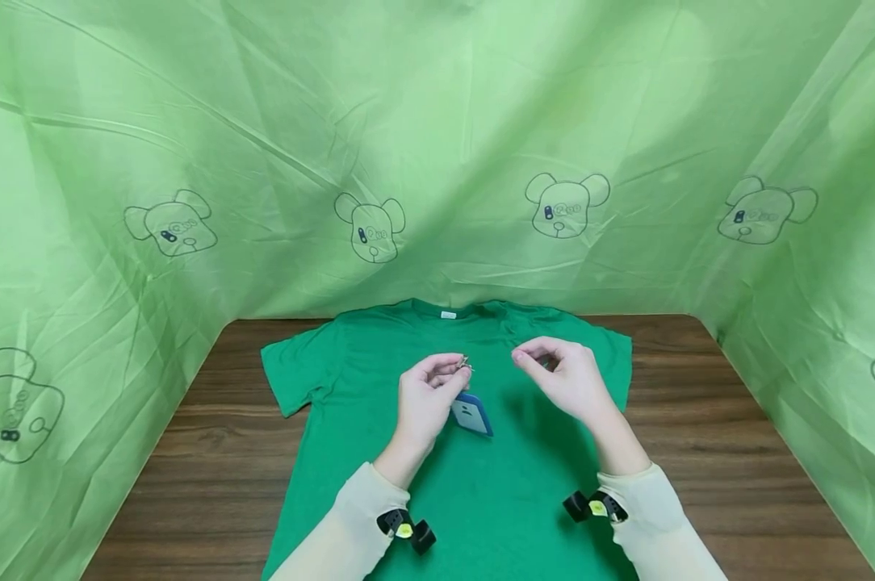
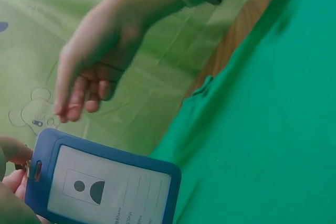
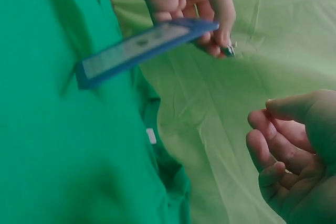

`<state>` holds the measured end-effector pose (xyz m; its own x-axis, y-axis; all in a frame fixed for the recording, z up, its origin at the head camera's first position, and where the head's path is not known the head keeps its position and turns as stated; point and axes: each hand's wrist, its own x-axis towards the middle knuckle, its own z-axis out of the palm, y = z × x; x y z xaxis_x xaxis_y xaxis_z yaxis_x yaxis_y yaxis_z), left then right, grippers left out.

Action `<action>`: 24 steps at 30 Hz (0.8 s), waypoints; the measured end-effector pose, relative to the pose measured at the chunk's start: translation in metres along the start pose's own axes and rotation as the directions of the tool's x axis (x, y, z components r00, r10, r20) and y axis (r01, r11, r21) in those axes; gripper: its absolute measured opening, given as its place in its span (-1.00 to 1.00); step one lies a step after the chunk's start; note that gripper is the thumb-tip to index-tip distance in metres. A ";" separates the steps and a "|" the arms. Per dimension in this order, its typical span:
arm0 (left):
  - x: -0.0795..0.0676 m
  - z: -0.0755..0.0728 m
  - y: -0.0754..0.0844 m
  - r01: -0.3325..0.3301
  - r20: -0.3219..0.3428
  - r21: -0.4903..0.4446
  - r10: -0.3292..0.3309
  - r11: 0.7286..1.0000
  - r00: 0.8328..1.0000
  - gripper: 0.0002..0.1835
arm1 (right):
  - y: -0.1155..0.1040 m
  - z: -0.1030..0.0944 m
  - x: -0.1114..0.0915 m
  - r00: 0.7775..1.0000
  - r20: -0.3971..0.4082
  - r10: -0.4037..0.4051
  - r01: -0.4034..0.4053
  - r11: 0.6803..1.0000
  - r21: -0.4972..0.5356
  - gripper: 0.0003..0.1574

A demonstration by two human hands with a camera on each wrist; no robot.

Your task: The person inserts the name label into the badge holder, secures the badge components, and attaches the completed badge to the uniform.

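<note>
A blue-framed badge holder [image 2: 110, 177] with a white card hangs over a green T-shirt [image 1: 408, 452] that lies spread out, collar at the far side. My left hand [image 1: 430, 393] pinches the small metal clip [image 3: 229, 51] at the badge holder's slotted end between thumb and fingers. To the right, my right hand [image 1: 564, 378] is raised over the shirt's chest, apart from the badge holder. Its thumb tip is close to the index fingertip and the other fingers are loosely bent. Nothing shows in it in the right wrist view.
Dark wooden table [image 1: 205, 452] shows on both sides of the shirt. Light green cloth [image 1: 452, 145] with printed bear faces walls in the back and both sides. A white label [image 1: 448, 315] sits inside the collar. Both wrists wear black cameras on straps.
</note>
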<state>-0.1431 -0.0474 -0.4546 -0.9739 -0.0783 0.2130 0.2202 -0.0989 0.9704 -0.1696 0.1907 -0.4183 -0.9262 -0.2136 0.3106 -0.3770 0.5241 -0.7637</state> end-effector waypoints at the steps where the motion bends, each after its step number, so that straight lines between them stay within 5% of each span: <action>1: 0.001 0.000 0.000 0.023 -0.002 -0.020 -0.023 1.000 1.000 -0.78 | 0.004 -0.001 0.001 1.000 0.000 0.008 -0.008 1.000 -0.004 -0.86; 6: 0.008 0.002 0.002 0.128 -0.015 -0.064 -0.129 0.990 0.992 -0.76 | 0.022 -0.005 0.009 0.999 0.012 0.042 -0.041 0.998 -0.040 -0.82; 11: 0.027 0.010 -0.001 0.185 -0.015 0.000 -0.185 0.983 0.983 -0.79 | 0.037 -0.007 0.025 0.997 0.024 0.074 -0.071 0.994 -0.083 -0.75; 24: 0.077 0.038 -0.047 0.255 0.006 0.102 -0.257 0.962 0.967 -0.81 | 0.082 0.011 0.055 0.985 0.005 0.173 -0.171 0.975 -0.145 -0.75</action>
<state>-0.2301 -0.0114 -0.4796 -0.9981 -0.0445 -0.0425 -0.0419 -0.0138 0.9990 -0.2516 0.2133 -0.4701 -0.9775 -0.1241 0.1707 -0.2095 0.6669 -0.7150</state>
